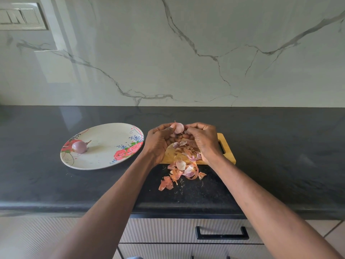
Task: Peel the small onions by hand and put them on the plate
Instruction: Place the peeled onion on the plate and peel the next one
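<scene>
Black stone bench: both hands work one small onion above the wooden cutting board, left grip and right grip each pinching it with curled fingertips. Torn skins litter the board and the bench's front edge. One peeled onion sits on the floral plate, toward the bench's left.

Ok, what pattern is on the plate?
Cream plate with red-pink roses, green leaves and small blue sprigs near its rim; head view shows it.
</scene>
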